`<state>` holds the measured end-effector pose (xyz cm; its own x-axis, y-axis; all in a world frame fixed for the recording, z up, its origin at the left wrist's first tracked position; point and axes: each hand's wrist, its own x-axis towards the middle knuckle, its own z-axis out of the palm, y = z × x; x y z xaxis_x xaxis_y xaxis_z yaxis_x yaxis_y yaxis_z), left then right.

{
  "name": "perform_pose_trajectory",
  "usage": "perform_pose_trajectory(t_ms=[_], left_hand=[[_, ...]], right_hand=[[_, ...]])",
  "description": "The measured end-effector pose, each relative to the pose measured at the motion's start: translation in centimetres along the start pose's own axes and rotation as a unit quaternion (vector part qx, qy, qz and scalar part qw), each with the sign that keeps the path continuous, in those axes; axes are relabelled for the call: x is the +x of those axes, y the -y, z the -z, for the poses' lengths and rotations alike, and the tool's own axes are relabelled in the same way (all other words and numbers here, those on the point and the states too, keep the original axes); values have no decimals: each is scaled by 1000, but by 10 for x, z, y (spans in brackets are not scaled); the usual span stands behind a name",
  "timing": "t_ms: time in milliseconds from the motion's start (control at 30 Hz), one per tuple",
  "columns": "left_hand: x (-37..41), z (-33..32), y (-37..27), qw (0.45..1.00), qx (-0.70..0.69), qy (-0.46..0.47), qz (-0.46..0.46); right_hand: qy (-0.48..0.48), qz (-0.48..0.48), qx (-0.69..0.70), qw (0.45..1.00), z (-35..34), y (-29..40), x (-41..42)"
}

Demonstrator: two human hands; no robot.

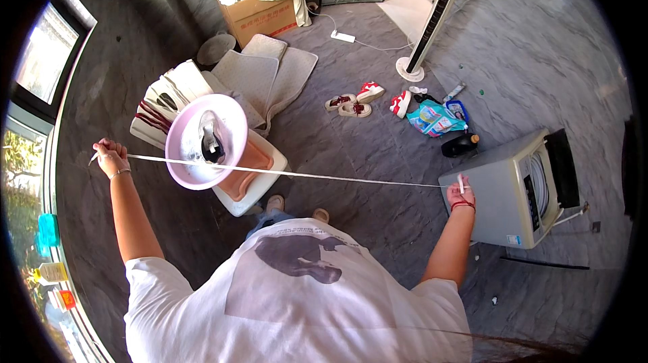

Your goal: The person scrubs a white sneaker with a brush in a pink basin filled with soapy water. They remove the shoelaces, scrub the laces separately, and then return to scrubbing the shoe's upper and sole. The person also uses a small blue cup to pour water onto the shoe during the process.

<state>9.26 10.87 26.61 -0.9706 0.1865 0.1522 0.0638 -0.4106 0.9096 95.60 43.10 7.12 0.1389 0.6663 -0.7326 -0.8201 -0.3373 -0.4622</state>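
A long white shoelace or flat cord (329,177) runs taut between my two outstretched hands. My left hand (111,157) is closed in a fist on one end, and a short tail sticks out past it. At the other end my right hand (459,195) grips the cord, with a bit of it standing up above the fingers. The cord passes over a pink basin (235,125) that holds a wet shoe (208,135) with a dark opening and some suds. Under the basin is a white-rimmed stand with an orange-brown top (248,170).
A top-loading washing machine (486,176) stands open at right, near a dark bottle (458,145) and a turquoise bag (435,119). Sneakers (354,102), a tower fan (430,29) and a power strip (342,36) are farther ahead. Folded mats (253,74) and a cardboard box (260,19) lie beyond the basin.
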Motion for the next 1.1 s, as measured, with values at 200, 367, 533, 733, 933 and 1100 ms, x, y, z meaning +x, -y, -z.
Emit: perform_pose_trajectory(t_ms=[200, 367, 533, 733, 933, 1100], left_hand=[[19, 32, -2, 1000, 22, -18, -5], [31, 47, -8, 998, 24, -48, -18], [40, 69, -16, 999, 16, -48, -19], [45, 70, -6, 996, 68, -38, -50], [45, 61, -14, 994, 82, -47, -63], [47, 56, -28, 992, 93, -50, -66]], right_hand=[[76, 106, -243, 961, -5, -2, -11], [-87, 464, -570, 673, -8, 5, -19], [-100, 613, -684, 383, -11, 1, -34], [49, 51, -204, 977, 4, 5, 2], [-59, 271, -476, 835, 9, -7, -3], [-115, 498, -709, 485, 21, -6, -9]])
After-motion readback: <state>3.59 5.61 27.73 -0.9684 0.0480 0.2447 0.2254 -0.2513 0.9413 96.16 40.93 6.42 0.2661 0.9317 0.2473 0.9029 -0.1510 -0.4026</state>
